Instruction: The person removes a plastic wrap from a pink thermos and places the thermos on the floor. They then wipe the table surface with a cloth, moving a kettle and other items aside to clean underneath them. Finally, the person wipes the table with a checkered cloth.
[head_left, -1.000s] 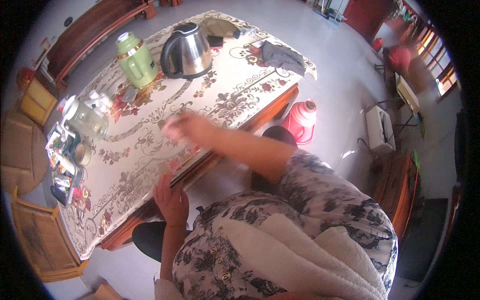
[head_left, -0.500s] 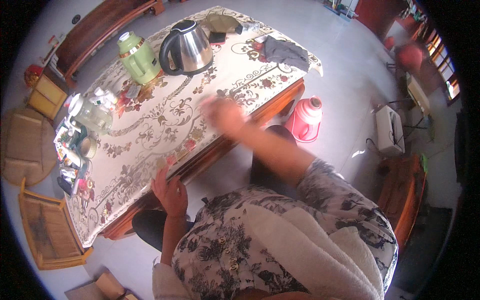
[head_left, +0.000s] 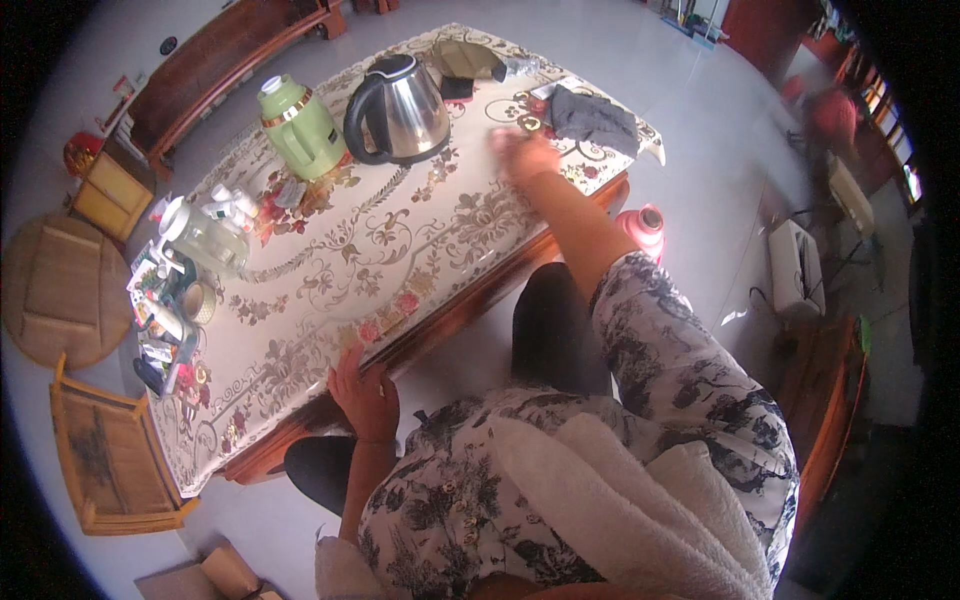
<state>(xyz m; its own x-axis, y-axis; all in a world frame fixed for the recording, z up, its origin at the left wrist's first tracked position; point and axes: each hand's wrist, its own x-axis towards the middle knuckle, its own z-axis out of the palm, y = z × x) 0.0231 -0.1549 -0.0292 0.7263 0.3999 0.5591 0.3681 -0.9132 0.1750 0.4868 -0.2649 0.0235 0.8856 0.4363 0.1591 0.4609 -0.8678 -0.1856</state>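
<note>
At the far left of the table [head_left: 300,330], a cluster of small bottles and a glass jar [head_left: 205,235] is seen, with a green thermos [head_left: 300,125] and a steel kettle [head_left: 400,110] standing further along on the patterned cloth. The table's near edge is gripped by the left hand [head_left: 365,395], fingers curled over it. The right hand [head_left: 525,155] is stretched out flat on the cloth just beside a dark folded cloth [head_left: 595,118]; it is blurred, so whether anything is held cannot be told.

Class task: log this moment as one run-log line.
left hand: on table edge | right hand: blurred, on tablecloth near dark cloth
</note>
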